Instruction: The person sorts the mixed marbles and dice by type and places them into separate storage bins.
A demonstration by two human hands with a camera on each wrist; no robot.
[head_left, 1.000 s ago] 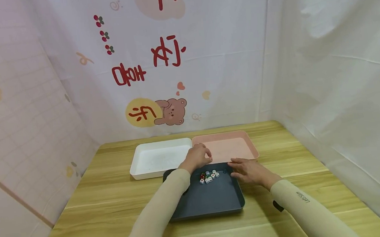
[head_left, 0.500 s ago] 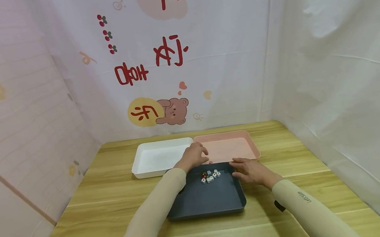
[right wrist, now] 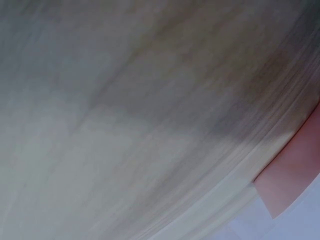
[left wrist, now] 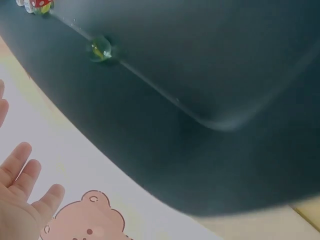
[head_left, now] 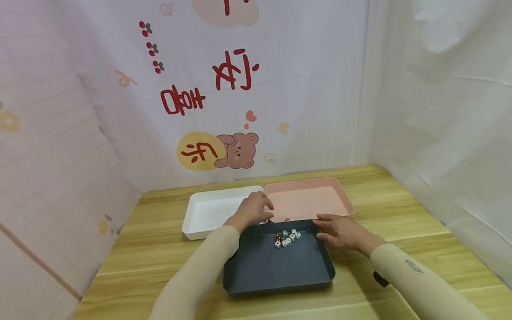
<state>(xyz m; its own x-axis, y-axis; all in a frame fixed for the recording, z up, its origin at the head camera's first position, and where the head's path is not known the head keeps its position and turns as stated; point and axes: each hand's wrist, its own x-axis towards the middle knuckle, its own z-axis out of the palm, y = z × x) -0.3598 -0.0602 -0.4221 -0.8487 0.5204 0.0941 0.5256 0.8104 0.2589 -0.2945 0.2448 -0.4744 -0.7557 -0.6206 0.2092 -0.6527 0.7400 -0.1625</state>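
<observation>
My left hand [head_left: 252,210] hovers over the right end of the white tray [head_left: 206,217], its fingers loosely bent with nothing visible between them. In the left wrist view its fingers [left wrist: 25,172] are spread. My right hand [head_left: 344,232] rests its fingers at the far right corner of the dark grey tray [head_left: 277,272]. Several white dice [head_left: 286,241] and a few red ones [head_left: 278,237] lie grouped near that tray's far side. A clear glass marble [left wrist: 100,49] with a yellow-green core sits by its inner edge. One small red die [head_left: 287,219] lies in the pink tray [head_left: 305,201].
White and pink trays stand side by side behind the dark tray on a wood-grain table [head_left: 156,270]. A white printed curtain [head_left: 305,99] closes off the back and sides. The right wrist view shows mostly blurred tabletop and a pink tray wall [right wrist: 290,175].
My left hand let go of the red die, which now lies in the pink tray, and moved left toward the white tray. The right hand stays at the dark tray's corner.
</observation>
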